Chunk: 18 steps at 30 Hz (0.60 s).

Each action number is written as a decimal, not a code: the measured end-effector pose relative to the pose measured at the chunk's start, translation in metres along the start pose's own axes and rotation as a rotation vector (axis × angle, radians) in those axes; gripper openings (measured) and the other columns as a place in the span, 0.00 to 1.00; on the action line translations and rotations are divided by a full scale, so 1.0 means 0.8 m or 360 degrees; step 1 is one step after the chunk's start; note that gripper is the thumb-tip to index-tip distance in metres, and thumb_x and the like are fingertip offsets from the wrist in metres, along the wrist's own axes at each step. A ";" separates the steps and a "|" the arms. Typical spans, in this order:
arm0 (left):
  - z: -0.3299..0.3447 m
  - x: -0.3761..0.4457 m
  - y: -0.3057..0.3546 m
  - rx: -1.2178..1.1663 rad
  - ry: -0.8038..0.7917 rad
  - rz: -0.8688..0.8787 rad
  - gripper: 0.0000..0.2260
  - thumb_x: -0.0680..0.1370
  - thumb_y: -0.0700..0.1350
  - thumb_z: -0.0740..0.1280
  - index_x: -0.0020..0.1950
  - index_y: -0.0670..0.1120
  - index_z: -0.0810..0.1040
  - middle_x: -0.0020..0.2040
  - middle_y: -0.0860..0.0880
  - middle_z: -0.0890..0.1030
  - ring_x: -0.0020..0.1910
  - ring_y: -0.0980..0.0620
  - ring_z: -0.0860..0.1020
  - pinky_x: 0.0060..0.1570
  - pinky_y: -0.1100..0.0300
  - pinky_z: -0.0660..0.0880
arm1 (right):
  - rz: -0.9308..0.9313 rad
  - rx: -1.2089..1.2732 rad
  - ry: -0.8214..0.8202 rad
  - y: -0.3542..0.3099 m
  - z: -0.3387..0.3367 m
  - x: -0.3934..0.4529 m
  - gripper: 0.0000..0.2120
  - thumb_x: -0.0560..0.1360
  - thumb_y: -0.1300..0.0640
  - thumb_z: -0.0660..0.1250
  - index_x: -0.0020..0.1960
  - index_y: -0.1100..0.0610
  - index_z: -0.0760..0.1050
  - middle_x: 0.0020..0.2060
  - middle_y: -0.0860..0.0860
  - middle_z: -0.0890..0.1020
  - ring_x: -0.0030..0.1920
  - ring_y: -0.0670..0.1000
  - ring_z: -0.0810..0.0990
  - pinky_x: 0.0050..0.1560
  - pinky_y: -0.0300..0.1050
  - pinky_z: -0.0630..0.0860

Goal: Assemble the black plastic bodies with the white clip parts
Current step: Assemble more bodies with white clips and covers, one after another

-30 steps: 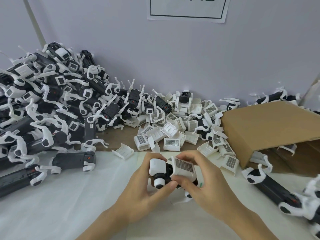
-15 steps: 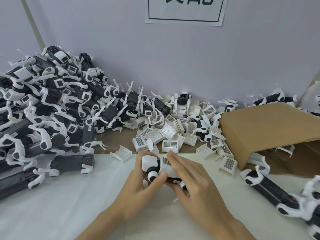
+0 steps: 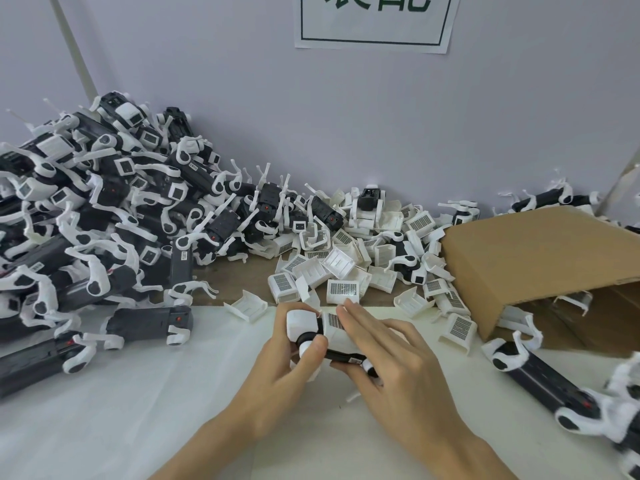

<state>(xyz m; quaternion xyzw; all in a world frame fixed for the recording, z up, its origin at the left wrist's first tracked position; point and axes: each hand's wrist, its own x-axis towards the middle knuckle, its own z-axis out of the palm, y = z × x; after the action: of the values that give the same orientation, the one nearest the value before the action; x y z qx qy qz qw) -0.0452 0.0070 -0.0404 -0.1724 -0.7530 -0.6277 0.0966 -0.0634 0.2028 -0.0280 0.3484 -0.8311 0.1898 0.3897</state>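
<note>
Black plastic body (image 3: 346, 356) lies across the white sheet (image 3: 138, 410) near the middle of the worktop, held between both hands. A white clip part (image 3: 334, 323) with a printed grid label sits on top of it, and a rounded white end piece (image 3: 300, 322) caps its left end. The left hand (image 3: 277, 372) grips that left end, fingers curled behind it and the thumb pressed on the front by a small white round part. The right hand (image 3: 391, 368) lies flat over the clip part, fingers straight and close together, pressing down on it; the thumb goes under the body and cannot be followed.

Beyond the sheet's far edge, loose white clips (image 3: 341, 289) lie heaped on the brown worktop (image 3: 242, 275), many showing the same dark grid label, too small to read. Toward the left edge and far-left corner rises a large pile of assembled units (image 3: 104, 216), black bodies with white arms and small red dots. At the right edge a cardboard box (image 3: 540, 258) lies on its side, open toward the person, with more black-and-white units (image 3: 540, 372) in front of it.

On the wall (image 3: 346, 126) hangs a white paper sign (image 3: 374, 29) with a dark green border; only the lower halves of two large green characters show, and they cannot be read with certainty.
</note>
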 end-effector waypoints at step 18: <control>-0.004 -0.005 0.004 0.0499 0.0210 0.0181 0.22 0.77 0.65 0.67 0.71 0.67 0.69 0.70 0.61 0.71 0.75 0.53 0.67 0.71 0.59 0.63 | 0.0876 0.1108 -0.0300 0.005 -0.010 -0.007 0.13 0.76 0.45 0.76 0.59 0.43 0.80 0.52 0.41 0.82 0.56 0.44 0.80 0.55 0.37 0.77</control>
<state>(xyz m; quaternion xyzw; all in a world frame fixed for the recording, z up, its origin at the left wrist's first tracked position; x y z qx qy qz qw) -0.0404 0.0037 -0.0380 -0.1560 -0.8227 -0.5061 0.2068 -0.0599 0.2127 -0.0278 0.2406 -0.8113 0.5219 0.1070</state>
